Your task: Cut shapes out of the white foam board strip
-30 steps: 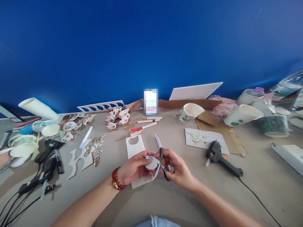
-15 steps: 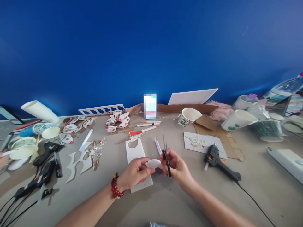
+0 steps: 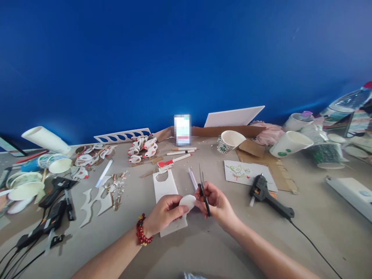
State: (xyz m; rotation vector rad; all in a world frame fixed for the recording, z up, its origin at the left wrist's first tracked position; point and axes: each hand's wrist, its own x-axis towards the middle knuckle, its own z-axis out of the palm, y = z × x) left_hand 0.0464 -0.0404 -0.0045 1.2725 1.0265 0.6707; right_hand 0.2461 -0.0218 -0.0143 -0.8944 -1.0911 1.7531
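Note:
Between the thumb and fingers of my left hand (image 3: 168,211) is a small white rounded cutout (image 3: 187,201), its flat face tilted up toward me. My right hand (image 3: 216,201) grips black-handled scissors (image 3: 205,197), blades pointing away from me and slightly apart. The fingertips of that hand reach the cutout's right edge. Beneath my left hand lies a white foam board strip (image 3: 164,188) with a rounded notch cut from its far end. A pale capped pen (image 3: 192,178) rests just beyond the scissors.
A black glue gun (image 3: 264,193) lies on the right near a drawing (image 3: 241,172), its cable trailing toward me. More glue guns (image 3: 55,213) and board scraps (image 3: 97,201) are on the left. Finished-looking cutouts (image 3: 142,149), markers (image 3: 183,152) and a paper cup (image 3: 229,141) sit farther back.
The white cutout has been tilted so more of its flat face shows. Both hands keep nearly the same place, and the scissors remain in my right hand. The whole view has shifted slightly.

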